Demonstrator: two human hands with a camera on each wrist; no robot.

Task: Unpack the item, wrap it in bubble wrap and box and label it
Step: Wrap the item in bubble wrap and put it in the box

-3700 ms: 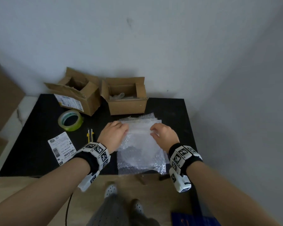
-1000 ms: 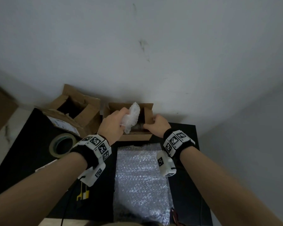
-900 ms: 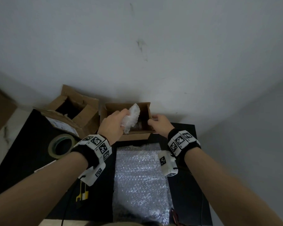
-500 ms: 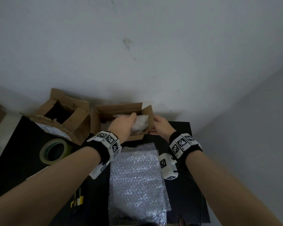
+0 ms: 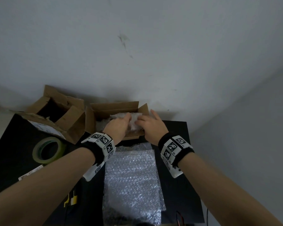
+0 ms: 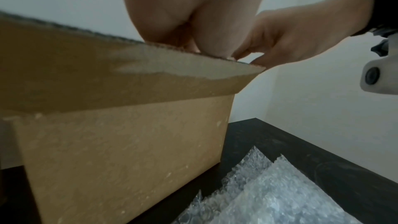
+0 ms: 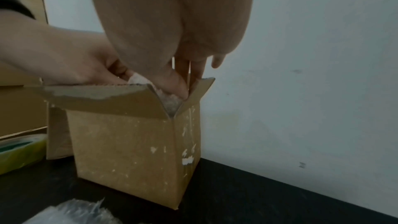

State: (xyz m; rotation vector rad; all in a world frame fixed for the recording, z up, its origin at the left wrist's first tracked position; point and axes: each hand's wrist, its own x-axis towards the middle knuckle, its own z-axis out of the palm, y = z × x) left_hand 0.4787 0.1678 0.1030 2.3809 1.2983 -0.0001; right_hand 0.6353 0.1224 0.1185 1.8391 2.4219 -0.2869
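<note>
- down it goes: a second ago the left hand (image 5: 117,128) had the wrapped bundle (image 5: 134,122) held up over the open box (image 5: 114,110), and now both hands are inside the opening with the bundle settled between the flaps.
- left hand's fingers are curled down onto the bundle, but the flap hides their tips, so i cannot tell whether it grips or just presses.
- right hand (image 5: 151,126) has its fingers spread and fairly straight, laid on the bundle's right side by the right flap (image 5: 145,110); a loose, unclenched hand, pushing rather than grasping.
- judging by the crinkled bubble skin, the bundle should be light, soft and springy, a bit slick; it is likely to puff back up, so press on its broad top and take hold round its sides, not by a loose corner.
- what's inside cannot be seen, so treat it as fragile.
- around it: a second opened carton (image 5: 55,115) sits just left of the box, a roll of tape (image 5: 47,150) nearer on the black table (image 5: 178,144), a printed label (image 5: 30,172) by the left forearm, spare bubble wrap sheets (image 5: 131,176) flat in front.
- in the way: the upright flaps crowd both wrists, and the neighbouring carton sits tight against the left flap.
</note>
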